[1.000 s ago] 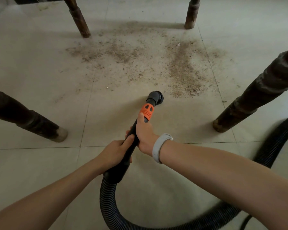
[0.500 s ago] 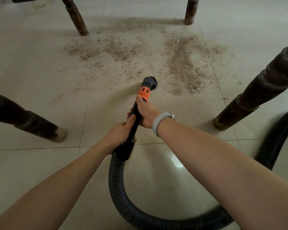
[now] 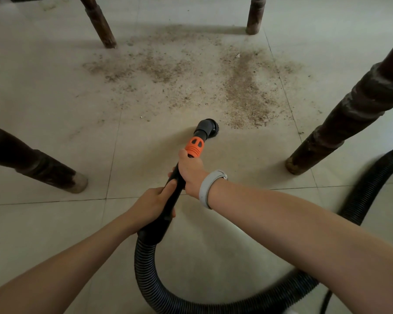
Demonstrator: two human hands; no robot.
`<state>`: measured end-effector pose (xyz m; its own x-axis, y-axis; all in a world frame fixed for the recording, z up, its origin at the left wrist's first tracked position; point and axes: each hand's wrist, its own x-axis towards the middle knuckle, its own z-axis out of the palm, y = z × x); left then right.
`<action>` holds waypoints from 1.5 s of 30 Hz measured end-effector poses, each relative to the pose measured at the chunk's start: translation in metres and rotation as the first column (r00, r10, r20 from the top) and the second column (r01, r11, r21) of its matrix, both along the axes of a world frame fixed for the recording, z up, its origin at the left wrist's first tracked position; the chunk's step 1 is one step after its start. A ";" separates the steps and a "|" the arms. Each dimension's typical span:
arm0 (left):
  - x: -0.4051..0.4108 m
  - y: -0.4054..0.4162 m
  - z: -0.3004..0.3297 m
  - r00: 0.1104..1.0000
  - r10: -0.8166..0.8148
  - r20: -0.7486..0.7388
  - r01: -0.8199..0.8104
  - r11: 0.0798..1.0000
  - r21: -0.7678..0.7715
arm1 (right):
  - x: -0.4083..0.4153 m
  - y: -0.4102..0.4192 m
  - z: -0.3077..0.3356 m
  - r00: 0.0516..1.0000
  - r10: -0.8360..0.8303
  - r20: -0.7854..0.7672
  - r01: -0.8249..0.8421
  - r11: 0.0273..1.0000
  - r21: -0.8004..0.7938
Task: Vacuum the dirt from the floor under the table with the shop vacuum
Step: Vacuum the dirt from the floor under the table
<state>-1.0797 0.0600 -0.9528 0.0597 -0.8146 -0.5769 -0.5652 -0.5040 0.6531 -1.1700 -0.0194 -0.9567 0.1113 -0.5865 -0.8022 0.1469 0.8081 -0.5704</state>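
Both hands grasp the black wand of the shop vacuum: the right hand is wrapped round it just below the orange collar, the left hand lower down, near the hose cuff.

The round brush nozzle sits on the tiled floor at the near edge of the dirt, which spreads from 10 to 2 o'clock of the nozzle, between the four table legs.

Risks, as judged:
- The ribbed hose loops behind and passes close to the right near leg; a forward reach could snag it there.
- Bristles pushed fast may scatter grit rather than lift it.
- Whether suction is running cannot be told.

No container is in view; the vacuum's canister lies outside the frame.
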 end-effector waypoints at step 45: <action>-0.035 -0.043 -0.005 0.997 -0.072 0.005 0.072 0.997 0.005 | -0.042 -0.034 -0.011 0.993 -0.105 0.059 0.107 0.994 -0.038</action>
<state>-1.1144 0.0174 -0.9576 0.0037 -0.8144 -0.5803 -0.6034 -0.4646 0.6481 -1.2116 -0.0536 -0.9679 0.0917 -0.6295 -0.7716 0.2639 0.7625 -0.5907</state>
